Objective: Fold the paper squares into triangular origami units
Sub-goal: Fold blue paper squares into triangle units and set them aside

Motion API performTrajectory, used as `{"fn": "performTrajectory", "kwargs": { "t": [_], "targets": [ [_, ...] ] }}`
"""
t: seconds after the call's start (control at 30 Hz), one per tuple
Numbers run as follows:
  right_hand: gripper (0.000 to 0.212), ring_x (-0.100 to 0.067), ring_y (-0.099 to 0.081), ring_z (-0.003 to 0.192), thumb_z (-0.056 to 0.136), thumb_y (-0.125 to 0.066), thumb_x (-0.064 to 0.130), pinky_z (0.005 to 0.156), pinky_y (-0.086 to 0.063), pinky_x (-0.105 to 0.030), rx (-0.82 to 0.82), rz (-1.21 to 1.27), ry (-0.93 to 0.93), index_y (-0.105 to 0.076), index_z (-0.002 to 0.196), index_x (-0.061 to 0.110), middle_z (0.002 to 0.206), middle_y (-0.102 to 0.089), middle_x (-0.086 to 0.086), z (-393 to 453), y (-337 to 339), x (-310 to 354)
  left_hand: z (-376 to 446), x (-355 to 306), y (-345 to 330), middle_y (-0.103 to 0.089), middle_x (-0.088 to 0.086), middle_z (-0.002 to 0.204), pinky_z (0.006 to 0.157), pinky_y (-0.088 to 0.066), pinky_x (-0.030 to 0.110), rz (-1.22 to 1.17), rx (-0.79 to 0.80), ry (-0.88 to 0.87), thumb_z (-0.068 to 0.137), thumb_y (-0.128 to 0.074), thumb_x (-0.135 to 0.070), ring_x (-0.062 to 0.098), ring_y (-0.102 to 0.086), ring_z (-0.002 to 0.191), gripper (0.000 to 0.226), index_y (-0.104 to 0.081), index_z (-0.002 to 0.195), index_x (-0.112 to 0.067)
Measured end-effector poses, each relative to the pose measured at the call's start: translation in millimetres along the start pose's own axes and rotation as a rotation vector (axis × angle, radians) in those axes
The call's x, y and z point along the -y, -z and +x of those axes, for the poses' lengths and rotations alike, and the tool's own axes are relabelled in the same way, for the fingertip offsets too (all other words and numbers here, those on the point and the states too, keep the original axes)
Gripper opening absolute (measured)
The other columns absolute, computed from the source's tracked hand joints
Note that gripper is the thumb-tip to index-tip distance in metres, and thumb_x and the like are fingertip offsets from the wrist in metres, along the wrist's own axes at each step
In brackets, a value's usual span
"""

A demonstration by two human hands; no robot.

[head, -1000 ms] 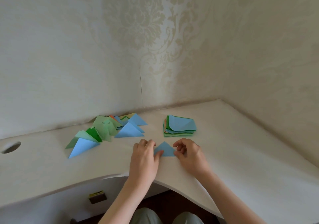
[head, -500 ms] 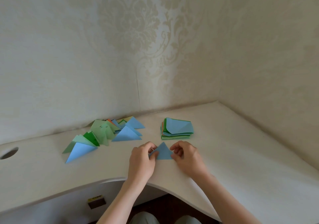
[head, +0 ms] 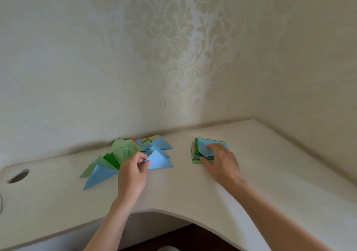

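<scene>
Now right hand (head: 220,160) rests on stack of paper squares (head: 209,150), fingers laid on the top blue sheet, thumb at its near edge. Left hand (head: 133,173) pinches a blue triangle (head: 158,160) at the folded pile (head: 125,152), well left.

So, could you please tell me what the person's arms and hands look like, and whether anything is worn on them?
Both forearms are bare as far as the frame shows: no sleeves, gloves, watch or bracelet are visible. The left hand and right hand show no rings or markings that I can make out. The fingernails look short and unpainted, though they are small in this view.
</scene>
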State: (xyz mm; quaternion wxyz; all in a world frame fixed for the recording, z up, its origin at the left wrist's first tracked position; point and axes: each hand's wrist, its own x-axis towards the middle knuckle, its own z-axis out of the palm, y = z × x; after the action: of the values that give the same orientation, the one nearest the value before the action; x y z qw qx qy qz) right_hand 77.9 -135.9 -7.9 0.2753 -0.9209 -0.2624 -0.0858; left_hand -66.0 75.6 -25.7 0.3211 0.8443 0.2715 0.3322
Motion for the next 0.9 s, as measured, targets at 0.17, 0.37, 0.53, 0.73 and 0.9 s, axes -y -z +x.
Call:
{"fn": "performTrajectory", "kwargs": {
  "t": [0.17, 0.37, 0.53, 0.73, 0.9],
  "targets": [
    [0.026, -0.017, -0.058, 0.101, 0.091, -0.053, 0.041, 0.085, -0.043, -0.030, -0.030, -0.075, -0.035, -0.061, 0.111, 0.026, 0.117, -0.061, 0.008, 3.0, -6.4, 0.0, 2.2, 13.7, -7.8, -0.057, -0.008, 0.074, 0.065, -0.046, 0.038, 0.054, -0.036, -0.062, 0.078, -0.075, -0.008, 0.020, -0.053, 0.075, 0.022, -0.057, 0.083, -0.019],
    [0.014, -0.018, -0.059, 0.095, 0.091, -0.054, 0.032, 0.082, -0.044, -0.035, -0.070, -0.069, -0.033, -0.068, 0.094, 0.026, 0.103, -0.067, 0.008, 5.4, -10.0, -2.1, 3.1, 17.7, -11.2, -0.059, -0.008, 0.085, 0.072, -0.039, 0.031, 0.082, -0.068, -0.140, 0.070, -0.079, -0.003, 0.018, -0.047, 0.082, 0.028, -0.058, 0.083, -0.017],
    [0.015, -0.020, -0.060, 0.091, 0.085, -0.058, 0.027, 0.080, -0.041, -0.034, -0.114, -0.016, -0.067, -0.069, 0.075, 0.022, 0.092, -0.069, 0.007, 8.1, -12.2, -1.5, 1.9, 16.8, -12.2, -0.066, -0.008, 0.079, 0.069, -0.041, 0.028, 0.119, -0.019, -0.185, 0.078, -0.071, 0.000, 0.015, -0.052, 0.078, 0.017, -0.070, 0.078, -0.017],
    [0.008, -0.019, -0.064, 0.084, 0.070, -0.074, 0.017, 0.073, -0.040, -0.032, -0.280, -0.050, 0.209, -0.067, 0.067, 0.020, 0.086, -0.071, 0.006, -14.0, 5.7, -13.1, -1.4, 14.5, -10.3, -0.067, -0.006, 0.082, 0.067, -0.048, 0.039, 0.295, 0.002, -0.266, 0.079, -0.070, -0.005, 0.022, -0.055, 0.078, 0.013, -0.070, 0.079, -0.018],
    [0.004, -0.011, -0.065, 0.078, 0.071, -0.066, 0.022, 0.072, -0.043, -0.030, -0.269, -0.035, 0.337, -0.065, 0.069, 0.025, 0.079, -0.070, 0.012, -50.2, 17.3, -17.3, -13.6, -5.2, -16.8, -0.062, 0.003, 0.093, 0.072, -0.048, 0.041, 0.361, -0.016, -0.338, 0.078, -0.071, -0.009, 0.029, -0.054, 0.086, 0.013, -0.067, 0.090, -0.014]
  ]
}}
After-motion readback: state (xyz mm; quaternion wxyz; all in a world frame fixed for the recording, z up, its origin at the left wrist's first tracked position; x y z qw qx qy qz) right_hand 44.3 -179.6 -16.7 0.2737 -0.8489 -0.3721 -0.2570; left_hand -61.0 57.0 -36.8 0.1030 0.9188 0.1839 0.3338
